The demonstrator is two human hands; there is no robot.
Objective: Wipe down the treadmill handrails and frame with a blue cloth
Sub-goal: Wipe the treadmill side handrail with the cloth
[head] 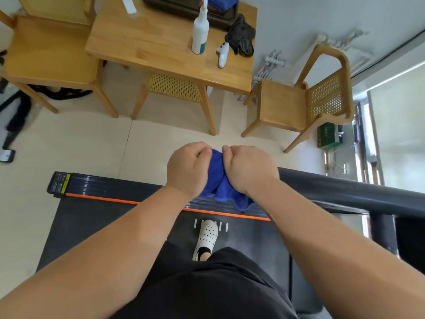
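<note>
Both hands, left hand [188,168] and right hand [249,168], bunched the blue cloth [218,183] between curled fingers; soft, light, probably easily regripped anywhere.

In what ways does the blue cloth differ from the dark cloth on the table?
The blue cloth is bright blue; the dark cloth is grey-black. The blue cloth is gripped by the left hand and the right hand above the treadmill; the dark cloth lies untouched on the table, beside a white controller. Both are crumpled fabric.
</note>
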